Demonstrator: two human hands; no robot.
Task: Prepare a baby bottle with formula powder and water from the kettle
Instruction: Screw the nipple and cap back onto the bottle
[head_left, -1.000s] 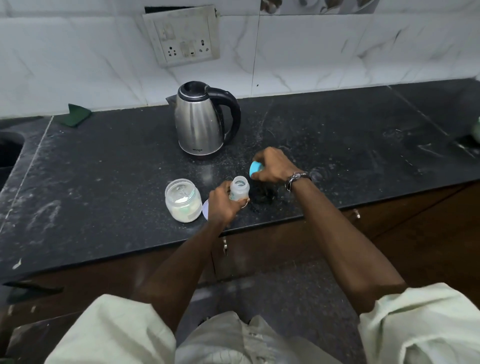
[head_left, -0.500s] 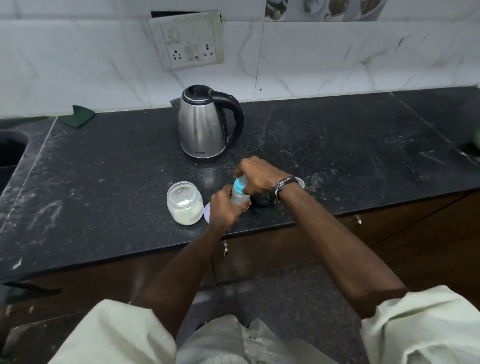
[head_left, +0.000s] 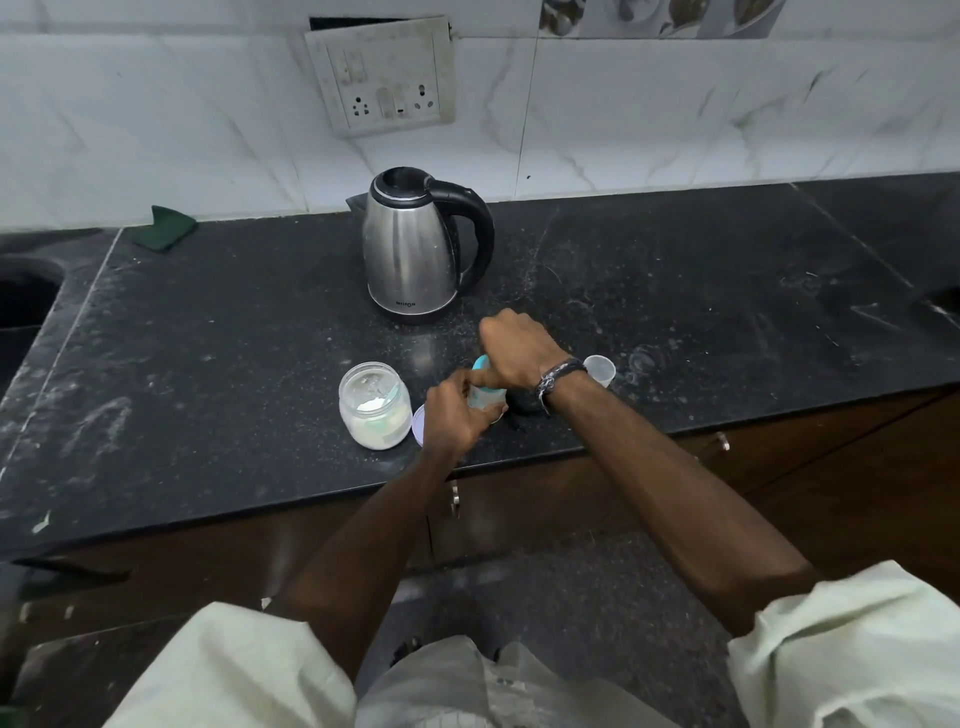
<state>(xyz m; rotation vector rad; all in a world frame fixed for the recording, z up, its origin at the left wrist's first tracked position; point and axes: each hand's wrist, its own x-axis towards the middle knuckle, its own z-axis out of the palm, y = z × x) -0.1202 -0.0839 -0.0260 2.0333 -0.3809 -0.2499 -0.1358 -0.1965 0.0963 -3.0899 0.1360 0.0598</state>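
Gripped low by the left hand (head_left: 457, 410), the baby bottle (head_left: 485, 401) near the kettle (head_left: 410, 249) has now been capped with the blue top (head_left: 480, 370) clasped by the right hand (head_left: 519, 349), so closing is probably underway.

The only lettering stands low on the front of the brushed steel electric kettle (head_left: 410, 249) with a black handle: a small dark brand word just above its black base, too small and blurred to read with any certainty. Nothing else carries legible writing.
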